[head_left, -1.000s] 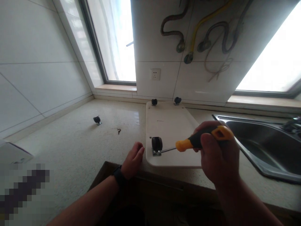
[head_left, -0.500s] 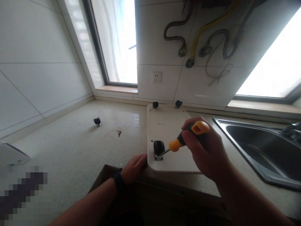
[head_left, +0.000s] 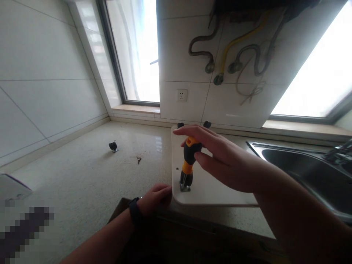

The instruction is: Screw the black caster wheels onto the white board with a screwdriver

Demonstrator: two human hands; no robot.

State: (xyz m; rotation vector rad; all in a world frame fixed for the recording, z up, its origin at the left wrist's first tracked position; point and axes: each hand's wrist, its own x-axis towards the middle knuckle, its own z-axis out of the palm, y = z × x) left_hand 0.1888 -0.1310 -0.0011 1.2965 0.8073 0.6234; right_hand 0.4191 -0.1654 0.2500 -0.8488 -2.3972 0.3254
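A white board [head_left: 217, 190] with rounded corners lies on the counter. A black caster wheel [head_left: 187, 179] on a metal plate stands at its front left corner. My right hand [head_left: 220, 157] holds a yellow and black screwdriver [head_left: 190, 152] nearly upright, thumb against the handle and the other fingers stretched over its top. The screwdriver's tip meets the caster's plate, partly in front of the wheel. At the board's front left edge, my left hand [head_left: 158, 194] grips the side, its fingertips hidden. Two more casters, a left one [head_left: 180, 125] and a right one [head_left: 207, 124], stand at the far end.
A loose caster [head_left: 113, 146] lies on the counter [head_left: 90, 172] to the left, near a few small screws [head_left: 139, 160]. A steel sink [head_left: 299, 172] is on the right. Hoses [head_left: 228, 47] hang on the wall above a socket [head_left: 182, 95]. A white box [head_left: 13, 187] sits far left.
My right hand has swung left and up, bringing the screwdriver from a slant to nearly upright over the caster plate. Its fingers have loosened from a fist. My left hand stays at the board's edge.
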